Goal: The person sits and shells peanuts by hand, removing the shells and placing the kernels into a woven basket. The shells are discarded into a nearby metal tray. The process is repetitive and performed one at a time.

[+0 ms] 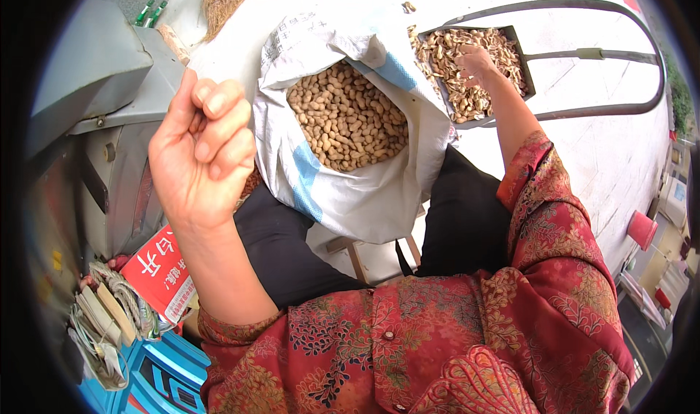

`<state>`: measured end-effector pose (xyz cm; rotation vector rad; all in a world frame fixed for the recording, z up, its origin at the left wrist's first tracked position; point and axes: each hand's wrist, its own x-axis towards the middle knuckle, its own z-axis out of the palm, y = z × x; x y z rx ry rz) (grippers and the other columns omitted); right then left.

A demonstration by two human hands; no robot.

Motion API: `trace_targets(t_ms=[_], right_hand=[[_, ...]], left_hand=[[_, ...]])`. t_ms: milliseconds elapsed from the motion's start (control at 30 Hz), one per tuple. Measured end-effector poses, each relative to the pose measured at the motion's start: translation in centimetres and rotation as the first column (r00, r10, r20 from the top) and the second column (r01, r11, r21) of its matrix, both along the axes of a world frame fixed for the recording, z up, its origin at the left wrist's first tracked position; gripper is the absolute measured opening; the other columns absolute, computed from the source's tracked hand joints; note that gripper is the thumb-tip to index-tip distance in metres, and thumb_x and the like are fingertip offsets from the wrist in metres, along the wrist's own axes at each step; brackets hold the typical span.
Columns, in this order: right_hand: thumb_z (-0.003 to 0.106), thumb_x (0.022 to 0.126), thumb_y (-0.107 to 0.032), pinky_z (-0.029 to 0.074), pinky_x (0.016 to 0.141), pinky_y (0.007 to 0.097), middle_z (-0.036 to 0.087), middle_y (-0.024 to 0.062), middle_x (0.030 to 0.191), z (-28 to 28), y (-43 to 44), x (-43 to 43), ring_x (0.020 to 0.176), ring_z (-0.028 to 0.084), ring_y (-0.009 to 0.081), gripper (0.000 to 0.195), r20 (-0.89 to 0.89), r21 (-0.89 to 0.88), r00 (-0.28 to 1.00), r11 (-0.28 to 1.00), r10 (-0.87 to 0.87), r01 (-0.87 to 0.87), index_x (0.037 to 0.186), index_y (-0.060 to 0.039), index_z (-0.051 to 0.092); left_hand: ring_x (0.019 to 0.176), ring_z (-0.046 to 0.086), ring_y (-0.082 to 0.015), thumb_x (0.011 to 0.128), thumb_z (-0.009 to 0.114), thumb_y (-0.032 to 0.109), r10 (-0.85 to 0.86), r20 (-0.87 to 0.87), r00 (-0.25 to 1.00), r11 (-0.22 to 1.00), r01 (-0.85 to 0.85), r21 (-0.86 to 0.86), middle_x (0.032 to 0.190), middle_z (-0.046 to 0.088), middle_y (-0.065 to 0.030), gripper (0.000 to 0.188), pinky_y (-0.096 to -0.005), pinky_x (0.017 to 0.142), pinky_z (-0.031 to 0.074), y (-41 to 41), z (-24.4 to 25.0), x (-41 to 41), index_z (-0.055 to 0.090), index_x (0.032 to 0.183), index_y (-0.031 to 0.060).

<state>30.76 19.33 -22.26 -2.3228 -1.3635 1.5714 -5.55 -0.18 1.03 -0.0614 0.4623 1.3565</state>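
Note:
My left hand (202, 146) is raised at the left of the sack, palm towards me, with its fingers curled in near the thumb. No object shows in it, though the curled fingers could hide something small. Reaching out to the right, my right hand (474, 67) hangs over a metal dustpan (528, 67) with its fingers a little apart. Broken peanut shells (451, 89) fill that pan and spill past its left edge. Between my knees stands a white woven sack (361, 206) with blue stripes, its mouth rolled back around whole peanuts (350, 119).
A dustpan handle loop (653, 58) extends right. A straw broom (227, 1) lies at the upper left beside grey metal equipment (90, 64). Coiled rope (117, 288), a red printed card (161, 274) and a blue container (158, 373) are at lower left. A pink bucket (642, 231) stands far right.

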Motion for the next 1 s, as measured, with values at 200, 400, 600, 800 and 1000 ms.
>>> trace_targets(t_ms=[200,400,600,800,1000], right_hand=[[0.052,0.087,-0.009,0.048,0.091,0.0516,0.045,0.0236,0.132,-4.9,1.5,-1.8,0.115,0.051,0.0394,0.062,-0.256,0.021,0.967,1.0,0.005,0.001,0.144,-0.0089,0.026],[0.053,0.086,-0.007,0.046,0.092,0.0552,0.053,0.017,0.119,-7.6,2.9,1.0,0.102,0.055,0.0329,0.064,-0.13,-0.028,0.99,0.998,-0.06,0.057,0.144,-0.0141,0.026],[0.049,0.081,-0.016,0.053,0.074,0.0416,0.059,0.0156,0.112,-6.7,3.4,4.1,0.088,0.062,0.0266,0.063,0.104,0.015,0.992,0.998,0.066,-0.067,0.142,-0.012,0.033],[0.051,0.079,-0.012,0.048,0.075,0.0629,0.056,0.0122,0.116,-9.1,3.6,8.9,0.091,0.06,0.0313,0.044,0.195,0.031,0.973,0.992,-0.127,0.124,0.123,-0.0153,0.051],[0.054,0.075,-0.016,0.045,0.088,0.0382,0.064,0.0193,0.106,-10.1,3.2,11.7,0.099,0.06,0.0336,0.034,0.347,0.245,0.937,0.968,-0.044,-0.046,0.104,-0.0022,0.063]], left_hand=[[0.049,0.029,-0.0107,0.102,0.027,0.026,-0.048,-0.026,0.999,0.997,0.046,-0.063,0.076,0.039,-0.0087,0.036,-0.0251,0.038,0.023,0.9,-0.9,1.7,0.037,0.077,0.0027],[0.049,0.029,-0.011,0.103,0.026,0.026,-0.082,-0.049,0.995,0.99,0.075,-0.12,0.077,0.039,-0.0086,0.036,-0.0249,0.04,0.024,1.8,-1.8,2.8,0.037,0.078,0.0031],[0.05,0.033,-0.0107,0.103,0.025,0.027,-0.114,-0.056,0.992,0.99,0.108,-0.094,0.079,0.045,-0.011,0.04,-0.0251,0.042,0.028,1.8,-2.3,2.9,0.047,0.084,-0.0007],[0.052,0.032,-0.0108,0.103,0.024,0.027,-0.122,-0.038,0.992,0.99,0.119,-0.078,0.08,0.044,-0.0105,0.04,-0.0251,0.043,0.028,1.8,-2.2,2.9,0.046,0.085,-0.0008],[0.052,0.033,-0.0112,0.103,0.023,0.027,-0.125,-0.022,0.992,0.99,0.123,-0.075,0.08,0.044,-0.0109,0.04,-0.0254,0.043,0.028,1.7,-2.2,2.6,0.045,0.085,-0.0009]])
